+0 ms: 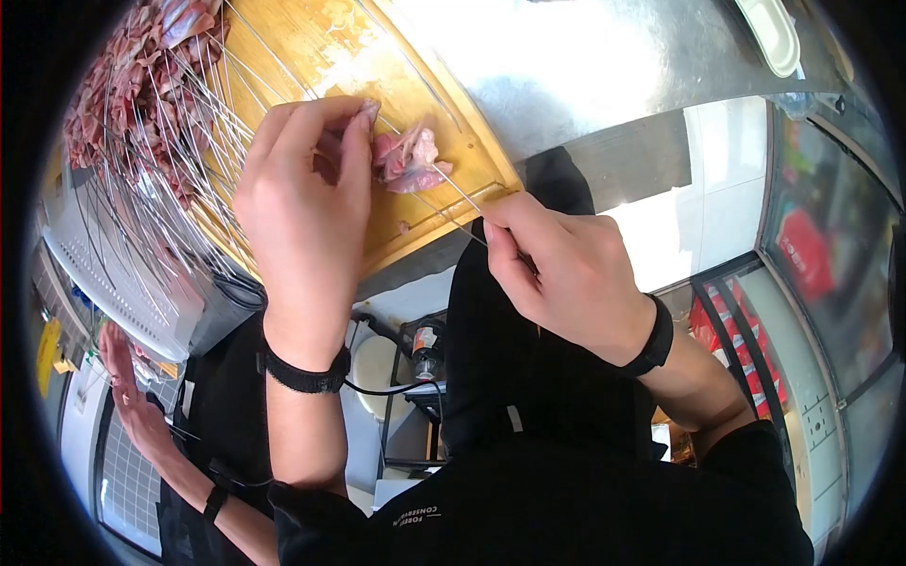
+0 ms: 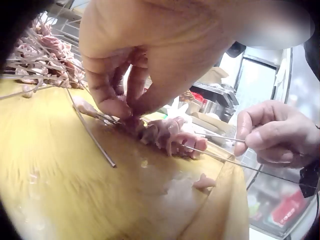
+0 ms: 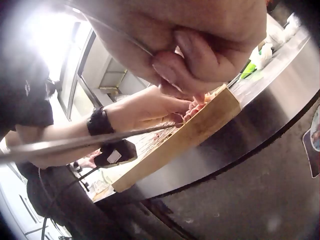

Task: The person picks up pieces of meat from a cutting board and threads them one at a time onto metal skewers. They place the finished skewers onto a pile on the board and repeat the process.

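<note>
Over the wooden board (image 1: 349, 57), the left hand (image 1: 307, 179) pinches a small piece of meat between thumb and fingers. Just beside it, several pieces of pink meat (image 1: 412, 158) are bunched on a thin metal skewer (image 1: 458, 191). The right hand (image 1: 571, 274) grips the skewer's bare end near the board's edge. In the left wrist view the left hand's fingertips (image 2: 131, 111) touch the meat (image 2: 170, 136), while the right hand (image 2: 280, 132) holds the skewer at the right. The right wrist view shows the right hand (image 3: 200, 55) with curled fingers, close to the meat.
Many bare skewers (image 1: 156, 179) fan out beside a heap of cut meat (image 1: 132, 85) at the upper left. A metal counter (image 1: 566, 66) extends beyond the board, with a white tray (image 1: 772, 38) on it. Another person's hand (image 1: 142, 420) shows at the lower left.
</note>
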`<state>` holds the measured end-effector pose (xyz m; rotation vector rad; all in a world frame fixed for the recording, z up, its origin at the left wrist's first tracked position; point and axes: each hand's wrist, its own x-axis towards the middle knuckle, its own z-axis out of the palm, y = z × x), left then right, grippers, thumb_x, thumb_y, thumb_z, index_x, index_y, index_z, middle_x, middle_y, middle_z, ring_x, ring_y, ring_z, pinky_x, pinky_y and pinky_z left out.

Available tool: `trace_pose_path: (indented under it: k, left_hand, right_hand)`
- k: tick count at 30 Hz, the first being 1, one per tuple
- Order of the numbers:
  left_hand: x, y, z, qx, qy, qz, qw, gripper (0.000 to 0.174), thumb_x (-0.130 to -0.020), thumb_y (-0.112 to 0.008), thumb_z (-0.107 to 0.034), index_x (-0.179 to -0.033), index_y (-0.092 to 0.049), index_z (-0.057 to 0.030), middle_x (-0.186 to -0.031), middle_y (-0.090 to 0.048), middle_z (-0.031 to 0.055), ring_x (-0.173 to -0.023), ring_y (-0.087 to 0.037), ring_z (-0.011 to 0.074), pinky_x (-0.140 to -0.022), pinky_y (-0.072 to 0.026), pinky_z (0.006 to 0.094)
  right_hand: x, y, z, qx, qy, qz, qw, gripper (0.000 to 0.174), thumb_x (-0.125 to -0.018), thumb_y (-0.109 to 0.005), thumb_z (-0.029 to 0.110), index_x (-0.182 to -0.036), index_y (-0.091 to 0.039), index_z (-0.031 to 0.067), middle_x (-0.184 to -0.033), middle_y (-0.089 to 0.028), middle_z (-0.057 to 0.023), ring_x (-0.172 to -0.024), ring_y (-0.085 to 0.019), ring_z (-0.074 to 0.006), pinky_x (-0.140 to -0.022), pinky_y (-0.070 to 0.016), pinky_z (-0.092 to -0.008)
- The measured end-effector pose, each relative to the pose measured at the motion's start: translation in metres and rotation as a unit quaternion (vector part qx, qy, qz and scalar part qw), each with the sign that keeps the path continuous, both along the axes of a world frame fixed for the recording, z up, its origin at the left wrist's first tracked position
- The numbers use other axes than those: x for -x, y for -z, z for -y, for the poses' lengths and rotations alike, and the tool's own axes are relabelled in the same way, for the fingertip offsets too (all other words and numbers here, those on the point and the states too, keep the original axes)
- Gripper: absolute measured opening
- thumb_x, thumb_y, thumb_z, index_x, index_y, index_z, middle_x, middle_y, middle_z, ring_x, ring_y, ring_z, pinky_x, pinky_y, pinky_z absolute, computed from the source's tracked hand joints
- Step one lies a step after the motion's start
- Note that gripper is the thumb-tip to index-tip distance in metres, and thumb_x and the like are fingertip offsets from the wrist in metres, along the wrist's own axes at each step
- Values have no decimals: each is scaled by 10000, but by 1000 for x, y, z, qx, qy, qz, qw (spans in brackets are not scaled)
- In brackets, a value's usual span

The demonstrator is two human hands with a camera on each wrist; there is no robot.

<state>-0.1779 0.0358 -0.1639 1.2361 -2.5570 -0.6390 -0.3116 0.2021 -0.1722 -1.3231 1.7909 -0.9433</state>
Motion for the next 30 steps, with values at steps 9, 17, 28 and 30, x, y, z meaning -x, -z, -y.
trace_pose_path:
  k: [9, 17, 28, 30]
  left_hand:
    - [0, 0, 1, -70, -58, -9, 996, 102, -848, -751, -27, -935, -712, 12, -813, -669, 86, -667, -654, 153, -640, -523, 275]
    - [2, 2, 0, -72, -50, -36, 995, 87, -843, -741, -4, -916, -696, 12, -801, -658, 88, -666, -652, 155, -640, -522, 274]
    - [1, -1, -6, -63, -39, -38, 996, 80, -836, -729, 28, -893, -680, 2, -786, -645, 85, -645, -655, 178, -621, -525, 292]
    - [-7, 3, -6, -58, -29, -48, 997, 93, -844, -719, 34, -921, -679, 1, -817, -646, 88, -662, -649, 179, -623, -521, 289]
  right_hand:
    - [7, -1, 5, -3, -36, -31, 999, 173, -851, -696, -3, -1000, -617, 38, -690, -620, -88, -553, -632, -234, -500, -476, -328]
    - [14, -8, 11, -9, -51, -40, 998, 160, -857, -690, -10, -986, -607, 38, -652, -577, -96, -537, -608, -251, -492, -453, -347]
    - [2, 5, 37, 35, -34, -97, 994, 108, -900, -664, 32, -932, -565, 61, -659, -586, -101, -556, -620, -271, -502, -453, -368]
    - [-5, 8, 43, 36, -28, -101, 994, 98, -906, -662, 38, -931, -571, 61, -661, -591, -106, -559, -624, -277, -506, -458, -369]
